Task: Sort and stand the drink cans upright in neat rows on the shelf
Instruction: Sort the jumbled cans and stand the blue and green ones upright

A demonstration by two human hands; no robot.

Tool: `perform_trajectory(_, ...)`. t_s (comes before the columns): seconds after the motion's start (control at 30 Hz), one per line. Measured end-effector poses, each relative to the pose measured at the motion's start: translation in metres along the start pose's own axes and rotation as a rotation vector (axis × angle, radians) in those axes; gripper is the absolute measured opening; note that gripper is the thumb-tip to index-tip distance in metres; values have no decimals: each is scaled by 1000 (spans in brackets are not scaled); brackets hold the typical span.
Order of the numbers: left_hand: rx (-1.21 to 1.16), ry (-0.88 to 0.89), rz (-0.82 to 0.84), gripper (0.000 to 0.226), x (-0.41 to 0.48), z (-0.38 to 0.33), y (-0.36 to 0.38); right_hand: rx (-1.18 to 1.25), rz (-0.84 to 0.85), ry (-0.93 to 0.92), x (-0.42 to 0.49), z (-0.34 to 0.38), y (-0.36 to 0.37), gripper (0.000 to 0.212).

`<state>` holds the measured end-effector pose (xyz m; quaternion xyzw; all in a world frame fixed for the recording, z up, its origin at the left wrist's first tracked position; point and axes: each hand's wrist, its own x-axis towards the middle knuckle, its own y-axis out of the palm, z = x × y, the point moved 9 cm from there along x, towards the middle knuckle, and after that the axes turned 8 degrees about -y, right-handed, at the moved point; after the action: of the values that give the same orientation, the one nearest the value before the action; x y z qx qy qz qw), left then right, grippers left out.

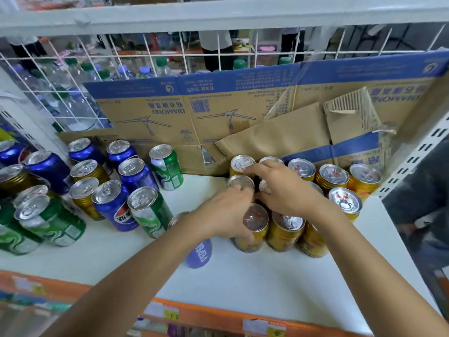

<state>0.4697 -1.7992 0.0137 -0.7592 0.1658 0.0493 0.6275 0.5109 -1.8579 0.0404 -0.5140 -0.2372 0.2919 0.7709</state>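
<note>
1. Showing "DIAMOND" upside down on the torn brown-and-blue cardboard box [218,110]; Pepsi logo on an upright blue aluminium can [114,205].
2. Left hand [226,212] closing around a gold drink can [252,227], standing upright on the white shelf [243,276].
3. Right hand [284,188] resting, fingers spread, atop clustered upright gold cans [335,177].

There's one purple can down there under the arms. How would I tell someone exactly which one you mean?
Start at the white shelf, with mixed blue, green and gold cans on the left and a gold can block on the right. In the gap between them, near the front, stands the purple can, partly hidden under the left forearm. It is the only pale purple one, with white lettering.
</note>
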Motion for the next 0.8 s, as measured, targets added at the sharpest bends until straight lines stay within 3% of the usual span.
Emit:
perform_trajectory(0.13, -131, -61, -23, 56, -4, 12, 1, 54, -42, 11, -13, 4, 3, 53)
perform_trajectory(0.23, -93, -43, -46, 41, -14, 14, -1, 62, -90, -7, -21, 11, 2, 49)
perform_trajectory(0.43, -183, -190, -411, 28, -55, 52, -53, 234, -169, -141, -16, 54, 7, 53)
perform_trajectory(0.53, -121, -350, -480, 43, -74, 97, -50, 332, -88, -188, -10, 80, 32, 62)
perform_trajectory(0.63, -59, -507, -437, 66, -85, 144, -37, 413, -14, -193, -3, 99, 58, 77)
perform_trajectory(0.8, -97, -503, -332, 83, -87, 173, -10, 531, 46, -151, 4, 113, 92, 100)
